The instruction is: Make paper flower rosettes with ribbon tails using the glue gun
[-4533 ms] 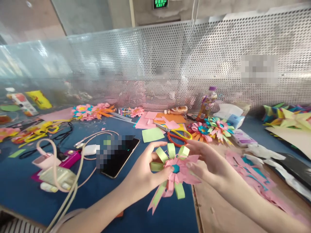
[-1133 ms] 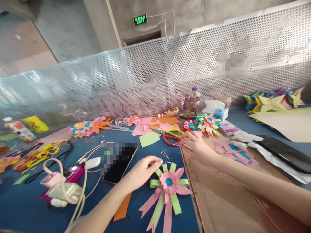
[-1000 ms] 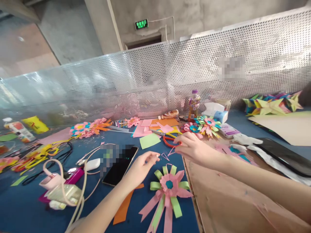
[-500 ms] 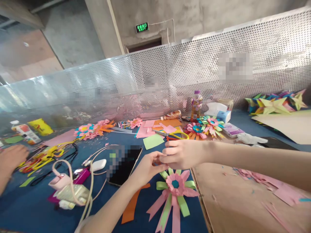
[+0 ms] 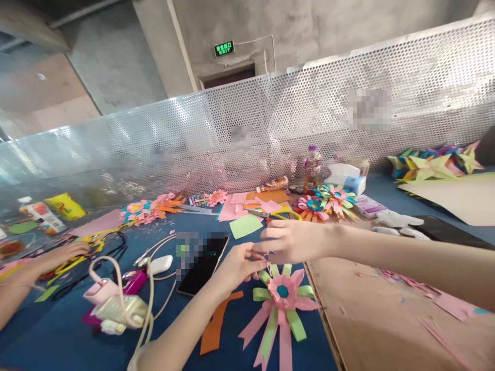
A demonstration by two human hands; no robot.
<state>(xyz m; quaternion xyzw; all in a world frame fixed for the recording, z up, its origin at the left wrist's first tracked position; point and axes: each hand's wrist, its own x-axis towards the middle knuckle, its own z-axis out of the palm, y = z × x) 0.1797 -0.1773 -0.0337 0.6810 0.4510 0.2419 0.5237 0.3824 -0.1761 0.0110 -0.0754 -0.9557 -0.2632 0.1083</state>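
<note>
A pink and green paper flower (image 5: 282,294) with a blue centre and long ribbon tails lies flat on the blue table (image 5: 58,340). Just above its top petals, my left hand (image 5: 236,266) and my right hand (image 5: 291,241) meet fingertip to fingertip. Both pinch a small thin pink paper strip (image 5: 268,264), which the fingers mostly hide. Neither hand touches the flower's centre. My right forearm crosses above the brown board (image 5: 386,324).
A phone (image 5: 203,257) lies left of my hands, an orange strip (image 5: 217,330) below it. Behind are green paper (image 5: 245,225), scissors (image 5: 277,213), finished flowers (image 5: 327,201) and a bottle (image 5: 311,170). Another person's hand (image 5: 64,252) works at far left. A perforated screen (image 5: 270,129) closes the back.
I held the flower in the air, then laid it on the table. My right hand reached toward the scissors and came back to my left hand. Another person's hand entered at left.
</note>
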